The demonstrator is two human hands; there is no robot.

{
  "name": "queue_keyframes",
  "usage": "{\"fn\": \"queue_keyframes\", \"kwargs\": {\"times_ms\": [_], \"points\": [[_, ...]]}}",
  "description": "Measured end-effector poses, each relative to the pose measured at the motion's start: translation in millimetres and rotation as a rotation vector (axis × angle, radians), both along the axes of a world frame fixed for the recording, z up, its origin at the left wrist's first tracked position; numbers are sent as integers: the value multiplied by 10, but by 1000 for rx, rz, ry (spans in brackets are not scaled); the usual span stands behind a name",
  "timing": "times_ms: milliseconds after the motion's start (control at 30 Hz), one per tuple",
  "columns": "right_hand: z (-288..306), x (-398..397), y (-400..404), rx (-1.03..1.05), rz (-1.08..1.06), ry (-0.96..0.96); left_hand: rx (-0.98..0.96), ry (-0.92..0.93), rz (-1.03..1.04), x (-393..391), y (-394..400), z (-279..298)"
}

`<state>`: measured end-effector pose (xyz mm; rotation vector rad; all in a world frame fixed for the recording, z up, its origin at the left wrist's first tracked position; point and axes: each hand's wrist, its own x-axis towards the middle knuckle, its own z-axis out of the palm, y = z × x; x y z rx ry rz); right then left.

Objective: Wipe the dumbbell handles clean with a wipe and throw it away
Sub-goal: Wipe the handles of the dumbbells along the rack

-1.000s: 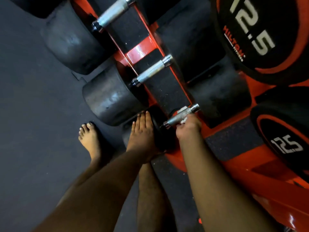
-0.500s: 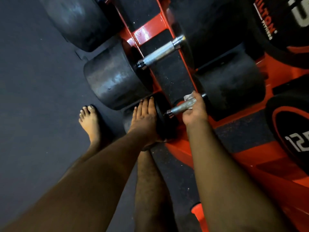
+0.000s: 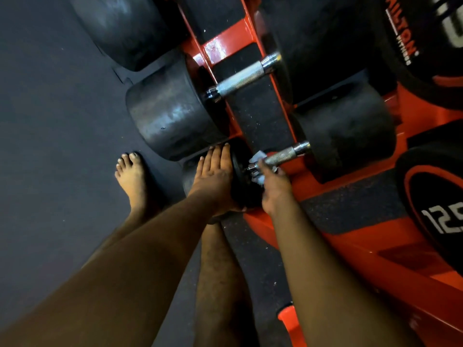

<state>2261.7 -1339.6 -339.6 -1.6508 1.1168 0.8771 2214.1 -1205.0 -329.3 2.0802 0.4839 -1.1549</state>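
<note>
Diagonally up-right, handle (image 3: pixel 280 156), right hand (image 3: pixel 274 189) clamping wipe (image 3: pixel 258 156) round it; left hand (image 3: pixel 215 176) flat-fingered.

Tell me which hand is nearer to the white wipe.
Right. The right hand holds the wipe around the near end of the dumbbell handle. The left hand rests flat on the black weight head beside it, apart from the wipe.

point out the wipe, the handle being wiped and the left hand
wipe (image 3: pixel 258 156): head view, white corner showing above the handle.
dumbbell handle (image 3: pixel 284 155): head view, bare knurled middle of the bar.
left hand (image 3: pixel 214 175): head view, back of the hand, resting flat on the dumbbell's end.
</note>
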Motion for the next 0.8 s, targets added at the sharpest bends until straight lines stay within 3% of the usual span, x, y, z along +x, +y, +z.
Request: {"fn": "queue_keyframes", "kwargs": {"times_ms": [100,233,500,633,700,800], "points": [[19,-127,-16,-22,105,39,3,-6,5,-1,3,-2],[-14,-211,-70,-151,268,-67,-4,-13,15,-30,-3,-16],[215,-272,-52,-311,884,-193,-9,-29,19,-35,2,-17],[348,-127,-48,-219,997,-257,-14,-26,20,-44,4,-30],[401,-9,-25,-193,1014,-359,-18,-28,23,-53,4,-38],[274,133,-18,-324,1158,-631,-27,-36,34,-55,7,-34]]}}
